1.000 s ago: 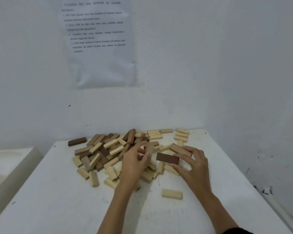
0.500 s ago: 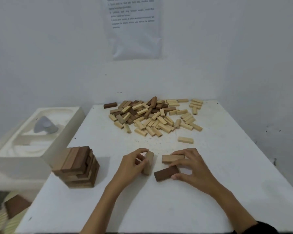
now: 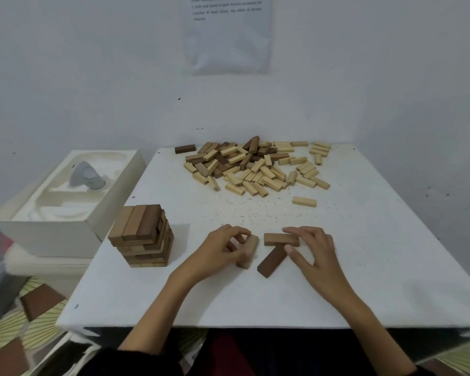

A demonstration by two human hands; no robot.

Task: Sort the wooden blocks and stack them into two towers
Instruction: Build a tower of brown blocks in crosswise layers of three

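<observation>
On the white table (image 3: 364,253), my left hand (image 3: 223,248) grips a tan wooden block (image 3: 248,251) lying near the front middle. Just right of it, my right hand (image 3: 312,248) pinches a mid-brown block (image 3: 281,239) lying crosswise; a dark brown block (image 3: 272,260) lies slanted under its end, touched by my thumb. A tower of brown blocks (image 3: 143,236) stands at the front left of the table. A loose pile of light and dark blocks (image 3: 253,165) covers the far middle.
A single light block (image 3: 304,201) lies apart, this side of the pile. A dark block (image 3: 185,149) sits at the far left corner. Beside the table on the left stands a white box (image 3: 52,229) with a moulded insert. The wall is close behind.
My hands came back from the pile to the front of the table, carrying three blocks. The view dropped and the brown tower came into sight. The dark block now lies more slanted.
</observation>
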